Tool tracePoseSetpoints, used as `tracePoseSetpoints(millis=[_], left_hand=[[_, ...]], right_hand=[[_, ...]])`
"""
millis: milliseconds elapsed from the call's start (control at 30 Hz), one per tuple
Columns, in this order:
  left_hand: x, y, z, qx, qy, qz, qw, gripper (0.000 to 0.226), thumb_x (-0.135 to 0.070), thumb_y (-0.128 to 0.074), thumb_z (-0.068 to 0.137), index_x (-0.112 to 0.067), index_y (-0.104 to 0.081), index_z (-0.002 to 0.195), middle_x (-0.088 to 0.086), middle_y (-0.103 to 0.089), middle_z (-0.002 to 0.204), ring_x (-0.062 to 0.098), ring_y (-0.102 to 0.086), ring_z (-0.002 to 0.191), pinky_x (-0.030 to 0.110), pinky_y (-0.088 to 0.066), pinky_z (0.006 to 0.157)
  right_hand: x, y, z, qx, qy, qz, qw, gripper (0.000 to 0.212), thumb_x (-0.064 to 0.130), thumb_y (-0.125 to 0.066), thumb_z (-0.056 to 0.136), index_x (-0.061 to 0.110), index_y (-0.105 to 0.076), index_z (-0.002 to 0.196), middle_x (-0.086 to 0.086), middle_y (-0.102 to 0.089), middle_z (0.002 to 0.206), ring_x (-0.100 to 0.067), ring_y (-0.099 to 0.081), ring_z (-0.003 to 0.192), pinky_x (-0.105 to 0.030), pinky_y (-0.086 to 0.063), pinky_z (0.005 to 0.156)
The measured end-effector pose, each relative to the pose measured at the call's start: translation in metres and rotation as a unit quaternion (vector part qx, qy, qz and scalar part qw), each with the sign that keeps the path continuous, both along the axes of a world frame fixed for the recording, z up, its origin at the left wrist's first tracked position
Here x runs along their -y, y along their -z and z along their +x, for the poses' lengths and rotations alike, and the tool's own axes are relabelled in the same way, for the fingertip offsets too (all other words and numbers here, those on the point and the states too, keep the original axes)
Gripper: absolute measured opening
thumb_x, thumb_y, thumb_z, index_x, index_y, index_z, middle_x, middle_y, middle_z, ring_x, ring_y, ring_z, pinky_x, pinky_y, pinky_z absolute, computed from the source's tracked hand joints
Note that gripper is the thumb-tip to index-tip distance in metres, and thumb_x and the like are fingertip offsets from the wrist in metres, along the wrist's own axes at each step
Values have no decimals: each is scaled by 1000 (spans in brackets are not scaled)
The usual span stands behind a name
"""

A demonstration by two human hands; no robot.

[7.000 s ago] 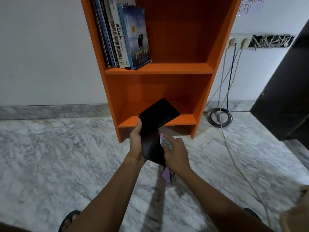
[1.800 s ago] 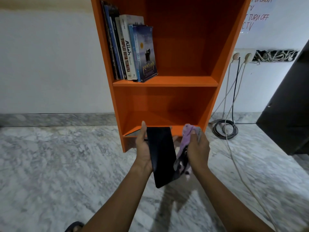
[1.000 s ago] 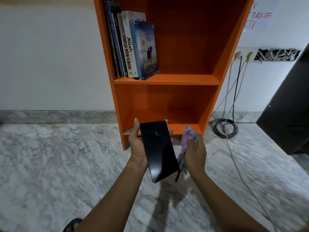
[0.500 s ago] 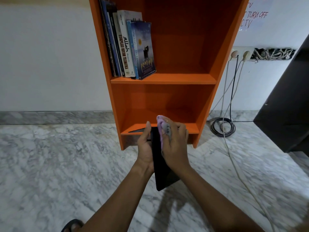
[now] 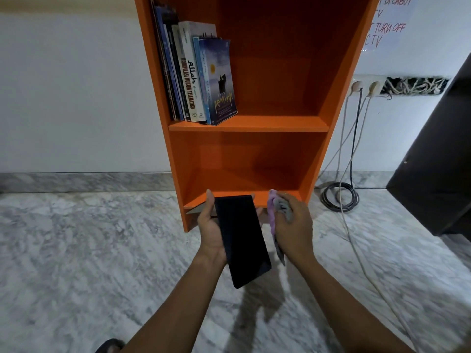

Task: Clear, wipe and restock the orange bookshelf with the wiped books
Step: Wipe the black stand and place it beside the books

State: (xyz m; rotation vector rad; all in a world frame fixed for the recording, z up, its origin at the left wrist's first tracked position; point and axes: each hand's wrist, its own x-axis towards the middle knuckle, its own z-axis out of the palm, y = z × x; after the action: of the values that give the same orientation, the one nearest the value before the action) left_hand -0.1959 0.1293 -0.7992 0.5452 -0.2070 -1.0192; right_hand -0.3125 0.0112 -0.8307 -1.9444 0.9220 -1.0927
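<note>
Head cam, so here's roughly where it's at. Left hand (image 5: 211, 233) grips a thin black book (image 5: 242, 238), thumb along its left edge and fingers wrapped behind. It's held out in front of the orange bookshelf (image 5: 158, 98), at about 6 o'clock from it. Right hand (image 5: 293, 228) is bunched tight around a purple-grey cloth (image 5: 279, 207) just at the book's 3 o'clock; can't tell if it brushes the edge.

A row of books (image 5: 198, 77) stands on the upper shelf at 11 o'clock, leaning on the left wall, so I'd guess restocking is well along. The lower shelf (image 5: 244, 179) only shows some thin grey thing poking off its front at 9 o'clock. Left to do, I reckon: finish wiping this book and shelve it.
</note>
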Motion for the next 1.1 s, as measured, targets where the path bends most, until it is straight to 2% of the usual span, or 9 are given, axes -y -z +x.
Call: tracePoseSetpoints(millis=[100, 200, 267, 500, 667, 767, 833, 933, 1100], left_hand=[[3, 1, 12, -14, -41, -12, 999, 74, -61, -62, 89, -4, -60, 137, 27, -46, 147, 41, -51, 127, 56, -27, 120], [6, -5, 17, -31, -42, -7, 999, 63, -62, -58, 91, -8, -74, 117, 19, -61, 128, 34, -59, 116, 49, -40, 112], [8, -7, 20, -39, -62, -1, 997, 62, -59, -62, 89, -9, -70, 124, 15, -61, 132, 34, -54, 123, 49, -38, 113], [7, -7, 26, -38, -93, 23, 995, 70, -66, -68, 80, -13, -69, 125, 14, -61, 120, 31, -55, 111, 47, -40, 104], [-1, -19, 22, -22, 2, -9, 1000, 83, -65, -64, 85, -7, -53, 143, 26, -53, 142, 45, -46, 134, 62, -28, 117], [-6, -25, 19, 13, 30, 13, 999, 79, -62, -58, 90, -7, -50, 146, 25, -56, 142, 44, -50, 135, 63, -39, 111], [-9, -26, 15, 23, 19, 20, 999, 61, -57, -50, 98, -8, -67, 131, 22, -67, 128, 39, -66, 115, 55, -56, 93], [-9, -24, 4, 65, 29, 25, 997, 58, -50, -40, 103, -17, -84, 86, 12, -77, 95, 27, -75, 83, 41, -61, 77], [-3, -17, -13, 46, 53, 22, 997, 51, -39, -46, 100, -10, -81, 79, 9, -73, 80, 18, -74, 74, 27, -61, 68]], right_hand=[[-39, -10, 1, 24, -92, -64, 993, 39, 20, -56, 93, 28, -66, 130, 1, -52, 111, -5, -57, 100, -14, -47, 80], [-77, -11, 2, -53, -192, -129, 971, 53, 25, -46, 88, 32, -58, 139, 7, -45, 123, -8, -51, 111, -19, -48, 87], [-94, 0, 2, -72, -219, -146, 962, 52, 23, -45, 92, 36, -53, 142, 7, -46, 131, -10, -48, 118, -24, -46, 95], [-69, 47, -18, -55, -172, -80, 980, 49, 21, -40, 89, 29, -59, 133, 1, -51, 120, -17, -54, 106, -31, -48, 83], [-21, 60, -29, -103, -90, -2, 991, 31, 32, -41, 101, 41, -60, 125, 3, -58, 117, -11, -57, 109, -21, -44, 83], [-12, 30, -24, -40, 3, 9, 999, 25, 26, -47, 108, 29, -63, 127, 0, -59, 117, -16, -59, 103, -18, -44, 81], [-18, -1, -17, 18, -5, -23, 1000, 27, 19, -49, 108, 21, -61, 133, 2, -57, 122, -10, -55, 107, -10, -42, 86], [-39, -42, -2, 71, -67, -124, 987, 34, 10, -52, 100, 17, -59, 133, 10, -57, 123, -12, -54, 115, -20, -44, 96], [-78, -48, 24, -4, -105, -154, 982, 40, 23, -49, 97, 33, -60, 134, 15, -60, 131, -15, -50, 120, -32, -42, 99]])
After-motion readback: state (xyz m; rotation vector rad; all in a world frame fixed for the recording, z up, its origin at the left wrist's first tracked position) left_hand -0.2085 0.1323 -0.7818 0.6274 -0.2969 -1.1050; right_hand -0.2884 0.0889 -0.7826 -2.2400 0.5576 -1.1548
